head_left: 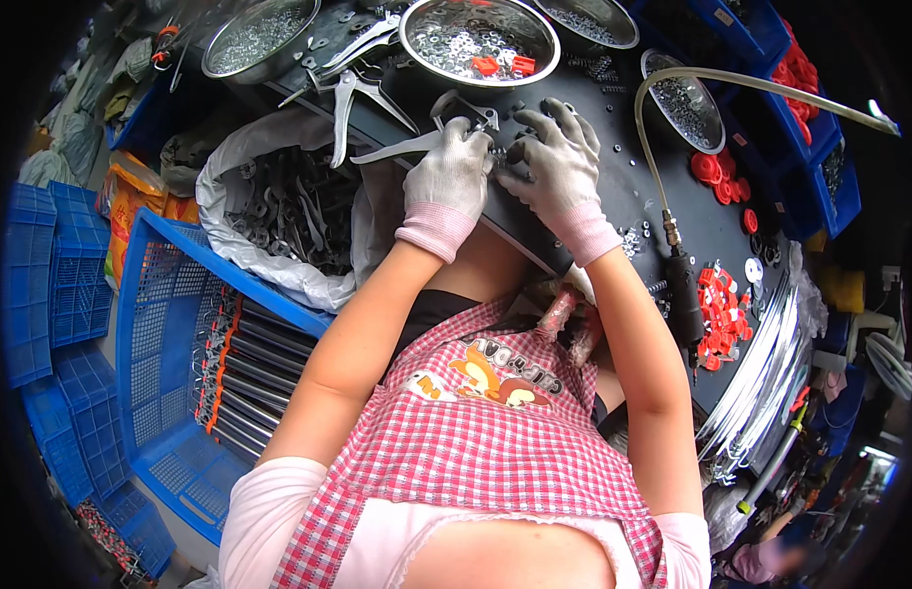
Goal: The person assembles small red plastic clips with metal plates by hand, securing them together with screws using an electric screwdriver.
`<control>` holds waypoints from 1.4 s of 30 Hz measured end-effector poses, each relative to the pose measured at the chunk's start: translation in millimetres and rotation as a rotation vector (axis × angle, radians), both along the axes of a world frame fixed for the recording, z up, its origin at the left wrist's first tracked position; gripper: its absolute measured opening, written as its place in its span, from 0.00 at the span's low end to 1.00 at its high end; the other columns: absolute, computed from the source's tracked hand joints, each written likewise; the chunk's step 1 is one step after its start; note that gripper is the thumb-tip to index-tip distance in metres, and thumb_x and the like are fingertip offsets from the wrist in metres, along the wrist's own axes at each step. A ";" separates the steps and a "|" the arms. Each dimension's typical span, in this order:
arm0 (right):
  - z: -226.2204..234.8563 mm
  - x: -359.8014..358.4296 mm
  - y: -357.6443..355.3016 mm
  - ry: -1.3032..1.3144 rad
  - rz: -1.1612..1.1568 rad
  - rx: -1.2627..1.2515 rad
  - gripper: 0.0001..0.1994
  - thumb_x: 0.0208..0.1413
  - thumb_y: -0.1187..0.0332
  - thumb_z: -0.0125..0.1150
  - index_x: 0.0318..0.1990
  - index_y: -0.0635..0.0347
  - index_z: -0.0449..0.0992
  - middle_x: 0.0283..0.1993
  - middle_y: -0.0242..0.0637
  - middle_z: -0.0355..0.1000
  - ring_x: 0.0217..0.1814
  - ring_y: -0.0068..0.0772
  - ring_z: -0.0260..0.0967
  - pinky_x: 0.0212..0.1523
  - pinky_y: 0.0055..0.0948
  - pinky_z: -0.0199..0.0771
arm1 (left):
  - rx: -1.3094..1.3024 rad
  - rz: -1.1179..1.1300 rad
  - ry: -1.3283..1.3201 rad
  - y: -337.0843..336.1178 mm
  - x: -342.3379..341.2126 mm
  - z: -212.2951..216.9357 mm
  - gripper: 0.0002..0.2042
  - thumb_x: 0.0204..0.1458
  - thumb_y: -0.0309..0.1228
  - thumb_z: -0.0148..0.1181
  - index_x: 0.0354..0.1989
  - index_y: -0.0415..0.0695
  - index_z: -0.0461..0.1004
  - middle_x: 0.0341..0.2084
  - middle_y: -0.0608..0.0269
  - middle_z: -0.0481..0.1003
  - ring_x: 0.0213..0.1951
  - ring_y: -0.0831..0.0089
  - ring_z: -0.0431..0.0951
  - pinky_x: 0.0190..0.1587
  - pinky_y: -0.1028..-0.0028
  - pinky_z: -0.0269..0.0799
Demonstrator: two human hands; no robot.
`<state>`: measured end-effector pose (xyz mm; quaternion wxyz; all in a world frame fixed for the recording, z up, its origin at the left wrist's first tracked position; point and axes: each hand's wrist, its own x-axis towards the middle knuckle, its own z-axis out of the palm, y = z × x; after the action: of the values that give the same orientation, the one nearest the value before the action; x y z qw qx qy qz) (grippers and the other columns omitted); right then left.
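Observation:
My left hand, in a white knit glove with a pink cuff, is closed around a silver-handled hand tool. Its handle sticks out to the left, and its curved head shows above my fingers. Close beside it, my right hand, gloved the same way with darkened fingertips, has its fingers curled in. Some small dark part sits between the two hands, too covered to name. More silver plier-like handles lie on the dark table to the left. Beyond my hands stands a metal bowl of washers and red pieces.
Metal bowls of small parts line the far side. A white sack of dark parts and a blue crate of rods stand left. A black air tool with a hose, red plastic pieces and white strips lie right.

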<state>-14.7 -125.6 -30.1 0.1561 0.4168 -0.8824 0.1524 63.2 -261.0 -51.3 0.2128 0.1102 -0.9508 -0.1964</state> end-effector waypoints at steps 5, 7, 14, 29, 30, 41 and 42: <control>6.6 4.2 5.1 0.029 0.002 0.099 0.13 0.38 0.58 0.70 0.31 0.52 0.80 0.58 0.29 0.65 0.67 0.45 0.52 0.66 0.49 0.47 | -0.017 0.049 -0.088 4.0 -1.1 5.2 0.09 0.51 0.33 0.57 0.39 0.49 0.72 0.45 0.60 0.69 0.34 0.59 0.79 0.32 0.61 0.78; 0.2 3.1 2.4 0.026 -0.003 0.012 0.12 0.40 0.58 0.68 0.32 0.51 0.80 0.59 0.30 0.65 0.67 0.45 0.52 0.66 0.49 0.47 | -0.004 0.052 -0.147 4.8 -1.0 5.9 0.09 0.51 0.33 0.58 0.40 0.50 0.72 0.46 0.61 0.68 0.36 0.58 0.78 0.33 0.61 0.77; -1.9 0.7 -8.4 -0.102 -0.019 -0.084 0.10 0.46 0.59 0.65 0.36 0.49 0.80 0.56 0.32 0.68 0.67 0.45 0.53 0.64 0.48 0.50 | 0.047 0.053 0.109 2.0 4.6 -12.5 0.09 0.50 0.33 0.59 0.40 0.50 0.72 0.48 0.62 0.68 0.36 0.60 0.79 0.33 0.64 0.77; 2.3 2.3 -18.6 0.004 -0.047 -0.073 0.08 0.47 0.62 0.63 0.32 0.54 0.77 0.51 0.32 0.70 0.63 0.41 0.58 0.60 0.45 0.56 | -0.016 0.082 0.030 3.0 -0.6 -8.9 0.07 0.52 0.32 0.55 0.39 0.48 0.71 0.48 0.61 0.68 0.33 0.60 0.80 0.30 0.63 0.79; 1.5 2.1 -17.6 0.004 -0.046 -0.072 0.08 0.47 0.62 0.63 0.32 0.54 0.77 0.51 0.32 0.70 0.63 0.41 0.58 0.60 0.45 0.56 | -0.007 0.089 0.040 3.6 -0.3 -8.8 0.07 0.52 0.31 0.55 0.39 0.49 0.71 0.48 0.61 0.67 0.33 0.60 0.80 0.30 0.63 0.79; 18.8 33.7 5.9 -0.225 0.022 0.034 0.13 0.46 0.65 0.63 0.39 0.58 0.74 0.42 0.40 0.69 0.50 0.46 0.66 0.51 0.45 0.65 | 0.090 0.101 0.095 4.4 3.6 -7.8 0.09 0.51 0.32 0.56 0.40 0.48 0.70 0.49 0.59 0.67 0.36 0.56 0.79 0.33 0.61 0.77; 14.3 34.3 9.2 -0.342 0.116 0.044 0.12 0.46 0.67 0.63 0.39 0.58 0.73 0.40 0.41 0.68 0.47 0.47 0.67 0.48 0.44 0.68 | 0.092 0.091 0.072 5.3 3.4 -6.1 0.09 0.52 0.32 0.56 0.41 0.48 0.70 0.50 0.58 0.67 0.37 0.56 0.78 0.34 0.61 0.76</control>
<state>19.7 -116.4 -15.8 -0.0146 0.4381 -0.8738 0.2104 66.6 -255.7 -57.4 0.2501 0.1560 -0.9265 -0.2338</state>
